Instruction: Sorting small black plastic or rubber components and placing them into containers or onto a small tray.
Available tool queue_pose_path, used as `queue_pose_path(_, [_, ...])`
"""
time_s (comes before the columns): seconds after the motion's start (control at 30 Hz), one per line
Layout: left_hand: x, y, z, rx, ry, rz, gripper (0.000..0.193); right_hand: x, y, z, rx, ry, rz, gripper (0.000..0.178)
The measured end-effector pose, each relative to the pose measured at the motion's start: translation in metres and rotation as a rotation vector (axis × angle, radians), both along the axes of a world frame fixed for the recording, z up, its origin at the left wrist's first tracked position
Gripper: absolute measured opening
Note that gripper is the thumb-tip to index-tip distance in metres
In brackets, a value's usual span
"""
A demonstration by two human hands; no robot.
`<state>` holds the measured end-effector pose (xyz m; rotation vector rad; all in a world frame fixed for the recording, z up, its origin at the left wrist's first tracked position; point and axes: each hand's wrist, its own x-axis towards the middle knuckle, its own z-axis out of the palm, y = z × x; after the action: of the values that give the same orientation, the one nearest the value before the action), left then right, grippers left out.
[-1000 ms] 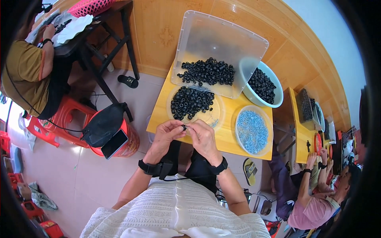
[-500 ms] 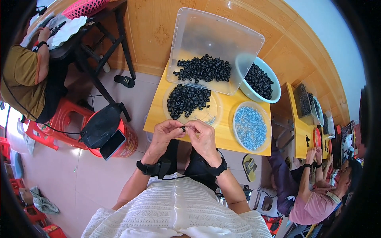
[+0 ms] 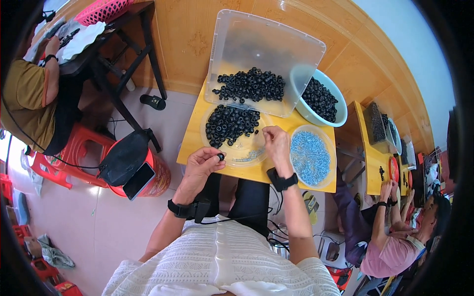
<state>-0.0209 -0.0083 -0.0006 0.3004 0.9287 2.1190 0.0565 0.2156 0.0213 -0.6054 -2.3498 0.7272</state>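
The left grip (image 3: pixel 201 166) is pinching a black ring (image 3: pixel 220 157) over the bench (image 3: pixel 190 148), the right grip (image 3: pixel 277 147), its hold unclear to me, is hovering by the dish (image 3: pixel 244 143), single-ring handling seemingly underway and calling for steadiness.

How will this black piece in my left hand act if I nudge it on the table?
The black piece would probably roll, since it looks round. It's likely light, being small enough for your left hand to pinch. It's probably stiff too: similar pieces keep their shape while heaped.
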Motion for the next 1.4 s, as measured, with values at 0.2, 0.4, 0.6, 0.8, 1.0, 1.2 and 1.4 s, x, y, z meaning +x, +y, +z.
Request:
queue_pose_path(0.2, [0.000, 0.000, 0.003, 0.024, -0.010, -0.018, 0.014, -0.014, 0.032, -0.021, 0.055, -0.161, 0.011, 0.014])
queue_pose_path(0.4, [-0.003, -0.002, 0.001, 0.013, -0.027, -0.003, 0.014, -0.020, 0.023, -0.018, 0.020, -0.285, 0.029, 0.018])
queue_pose_path(0.6, [-0.003, 0.001, -0.001, -0.001, -0.031, -0.012, 0.015, -0.018, 0.023, -0.017, 0.094, -0.277, 0.099, 0.014])
queue_pose_path(0.8, [-0.004, 0.002, -0.002, 0.005, -0.029, -0.015, 0.014, -0.015, 0.024, -0.015, 0.112, -0.256, 0.249, 0.010])
queue_pose_path(1.0, [-0.003, 0.002, -0.001, 0.006, -0.021, -0.015, 0.015, -0.017, 0.022, -0.015, 0.128, -0.211, 0.285, 0.010])
queue_pose_path(1.2, [-0.003, 0.002, -0.002, 0.007, -0.021, -0.025, 0.016, -0.008, 0.005, -0.008, -0.602, -0.004, 0.197, 0.017])
queue_pose_path(1.4, [-0.002, 0.004, 0.000, 0.021, 0.010, -0.039, 0.017, 0.002, -0.053, 0.035, -1.011, 0.093, 0.468, 0.014])
